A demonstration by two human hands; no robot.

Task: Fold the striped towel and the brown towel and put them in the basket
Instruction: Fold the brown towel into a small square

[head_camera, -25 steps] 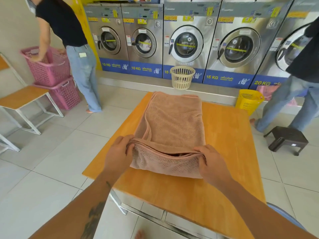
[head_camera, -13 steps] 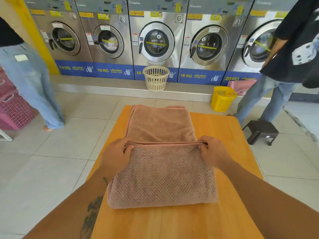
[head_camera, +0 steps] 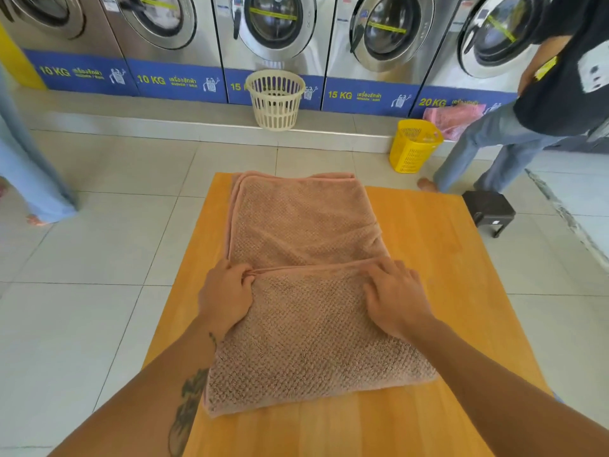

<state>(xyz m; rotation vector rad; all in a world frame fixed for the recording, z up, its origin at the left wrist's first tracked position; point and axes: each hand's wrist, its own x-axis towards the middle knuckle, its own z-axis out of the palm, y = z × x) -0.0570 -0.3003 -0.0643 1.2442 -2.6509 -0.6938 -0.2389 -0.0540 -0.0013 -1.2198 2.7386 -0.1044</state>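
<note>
The brown towel (head_camera: 306, 245) lies along the orange wooden table (head_camera: 445, 258), its near part folded back over itself. My left hand (head_camera: 225, 293) pinches the left end of the folded edge. On the right end of that edge, my right hand (head_camera: 395, 298) rests with fingers spread flat on the cloth. A cream basket (head_camera: 275, 98) stands on the floor step by the washing machines, beyond the table. No striped towel is in view.
A yellow basket (head_camera: 413, 145) sits on the floor to the right, near a person in jeans (head_camera: 514, 136). A small dark stool (head_camera: 489, 211) stands by the table's right far corner. Another person's leg (head_camera: 19, 179) is at the left. Washing machines (head_camera: 273, 31) line the back wall.
The near edge of the brown towel has been carried away from me and laid down over the middle. My right hand has gone from gripping to lying flat.
</note>
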